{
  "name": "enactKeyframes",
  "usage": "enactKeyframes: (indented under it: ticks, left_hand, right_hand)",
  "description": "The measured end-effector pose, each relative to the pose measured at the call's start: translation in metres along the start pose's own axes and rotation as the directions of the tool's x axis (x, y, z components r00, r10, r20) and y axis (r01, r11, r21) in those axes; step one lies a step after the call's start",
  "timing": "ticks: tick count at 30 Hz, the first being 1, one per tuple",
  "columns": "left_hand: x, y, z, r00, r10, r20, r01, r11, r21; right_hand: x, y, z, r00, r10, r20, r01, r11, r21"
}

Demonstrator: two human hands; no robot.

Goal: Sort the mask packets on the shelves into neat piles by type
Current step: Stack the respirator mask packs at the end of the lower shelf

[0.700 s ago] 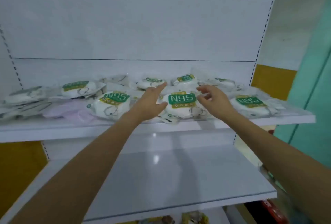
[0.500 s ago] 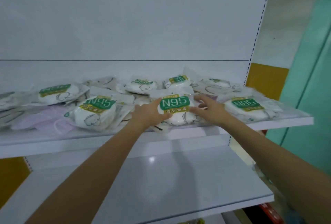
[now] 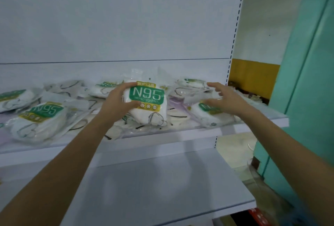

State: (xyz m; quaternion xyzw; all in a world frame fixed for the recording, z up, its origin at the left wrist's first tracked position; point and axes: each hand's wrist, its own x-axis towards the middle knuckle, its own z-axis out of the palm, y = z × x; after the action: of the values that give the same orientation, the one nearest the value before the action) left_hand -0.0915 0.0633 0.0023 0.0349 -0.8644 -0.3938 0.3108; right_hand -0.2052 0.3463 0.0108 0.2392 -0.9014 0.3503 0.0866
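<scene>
Several clear packets of white masks with green N95 labels lie scattered on the upper white shelf [image 3: 162,136]. My left hand [image 3: 118,103] grips one N95 packet [image 3: 147,101] by its left edge and holds it tilted upright above the shelf. My right hand [image 3: 224,99] hovers with spread fingers over another N95 packet [image 3: 207,115] at the shelf's right end; touching or not is unclear. A third N95 packet [image 3: 39,119] lies at the left. Pale purple masks [image 3: 176,103] and flat packets with black ear loops [image 3: 86,106] lie among them.
A bare white lower shelf [image 3: 153,186] juts out beneath. The shelf's perforated upright [image 3: 233,41] runs down the right side. Beyond it are a yellow wall band [image 3: 253,77] and a teal door or panel [image 3: 307,81].
My left hand has taken hold of the middle N95 packet and lifted it up off the shelf. My right hand let go of it and moved right over another packet.
</scene>
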Motion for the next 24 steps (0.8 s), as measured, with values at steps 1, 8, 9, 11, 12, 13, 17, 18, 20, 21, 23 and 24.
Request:
enactKeyframes:
  ticks: [1, 8, 9, 11, 12, 13, 17, 18, 20, 21, 23, 24]
  left_hand:
    - [0.001, 0.003, 0.006, 1.0, -0.007, 0.005, 0.007, 1.0, -0.017]
    - [0.006, 0.015, 0.031, 0.993, -0.091, -0.071, 0.083, 0.992, -0.1]
    - [0.004, 0.015, 0.032, 0.992, -0.084, -0.092, 0.076, 0.993, -0.089]
    - [-0.001, 0.015, 0.033, 0.987, -0.076, -0.144, 0.07, 0.996, -0.047]
    - [-0.004, 0.016, 0.033, 0.981, -0.086, -0.173, 0.081, 0.996, -0.039]
    - [-0.007, 0.016, 0.032, 0.975, -0.097, -0.202, 0.091, 0.995, -0.04]
    - [-0.015, 0.018, 0.025, 0.953, -0.146, -0.265, 0.12, 0.986, -0.113]
    - [-0.016, 0.021, 0.023, 0.95, -0.148, -0.276, 0.114, 0.984, -0.138]
    - [-0.015, 0.03, 0.021, 0.946, -0.142, -0.293, 0.09, 0.979, -0.184]
    - [-0.014, 0.035, 0.021, 0.946, -0.152, -0.287, 0.092, 0.973, -0.213]
    - [-0.011, 0.044, 0.018, 0.951, -0.174, -0.256, 0.091, 0.948, -0.306]
    - [-0.011, 0.048, 0.014, 0.953, -0.196, -0.23, 0.097, 0.919, -0.381]
  right_hand:
    - [0.003, 0.017, -0.01, 0.996, 0.082, 0.03, -0.081, 0.996, -0.048]
    - [0.004, 0.055, -0.019, 0.961, 0.236, 0.145, -0.249, 0.965, 0.08]
    - [0.003, 0.056, -0.02, 0.969, 0.205, 0.136, -0.223, 0.966, 0.129]
    - [0.0, 0.057, -0.022, 0.987, 0.116, 0.107, -0.138, 0.963, 0.229]
    - [-0.002, 0.058, -0.025, 0.994, 0.07, 0.086, -0.09, 0.959, 0.268]
    - [-0.004, 0.058, -0.028, 0.998, 0.023, 0.063, -0.04, 0.953, 0.3]
    - [-0.004, 0.049, -0.042, 0.992, -0.121, -0.021, 0.118, 0.899, 0.423]
    - [-0.003, 0.044, -0.042, 0.989, -0.141, -0.042, 0.144, 0.867, 0.478]
    - [0.002, 0.028, -0.038, 0.981, -0.166, -0.096, 0.191, 0.801, 0.568]
    - [0.004, 0.016, -0.034, 0.977, -0.178, -0.12, 0.215, 0.77, 0.601]
    - [0.01, -0.012, -0.019, 0.969, -0.194, -0.154, 0.247, 0.703, 0.668]
    - [0.013, -0.027, -0.009, 0.967, -0.196, -0.16, 0.251, 0.673, 0.696]
